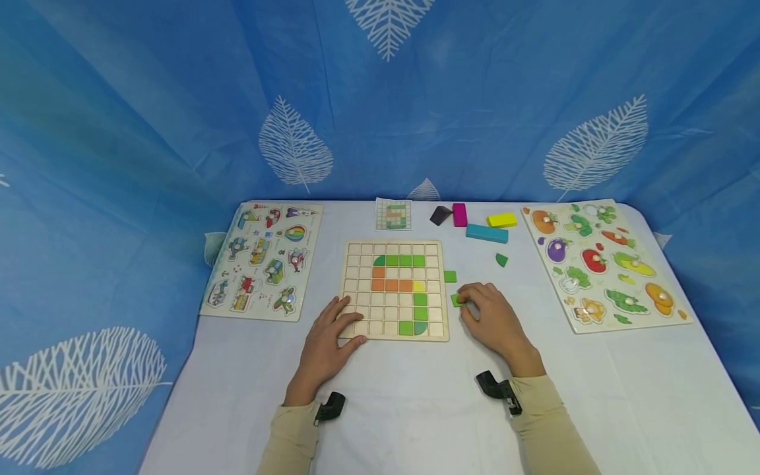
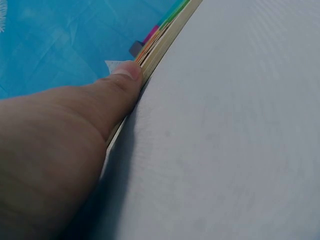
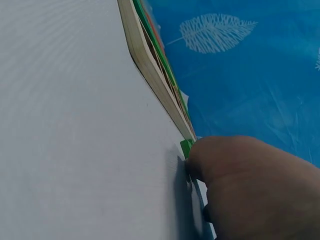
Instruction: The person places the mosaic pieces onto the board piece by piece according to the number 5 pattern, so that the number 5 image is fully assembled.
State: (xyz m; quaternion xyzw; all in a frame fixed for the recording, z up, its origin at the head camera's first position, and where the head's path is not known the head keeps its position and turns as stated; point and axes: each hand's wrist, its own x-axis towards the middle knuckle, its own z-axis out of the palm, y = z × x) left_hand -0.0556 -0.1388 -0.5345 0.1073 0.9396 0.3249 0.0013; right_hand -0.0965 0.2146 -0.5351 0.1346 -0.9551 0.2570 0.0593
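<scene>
A wooden grid board (image 1: 355, 249) lies on the white table. Green, orange and yellow tiles fill some of its cells in a winding line. My left hand (image 1: 326, 343) rests spread on the board's lower left corner; its thumb (image 2: 125, 75) lies along the near edge in the left wrist view. Just off the board's right side, my right hand (image 1: 493, 320) pinches a green square tile (image 1: 456, 301) low at the table, its fingers covering part of it. Another green square tile (image 1: 450, 276) lies farther back beside the board. A dark green quarter-round tile (image 1: 501, 260) is to the right.
Behind the board lies a small pattern card (image 1: 394, 224). Black (image 1: 441, 215), magenta (image 1: 460, 214), yellow (image 1: 501, 220) and blue (image 1: 487, 233) blocks are at the back right. A vehicle puzzle (image 1: 237, 264) lies left, a vegetable puzzle (image 1: 594, 290) right. A blue curtain (image 1: 451, 119) hangs behind.
</scene>
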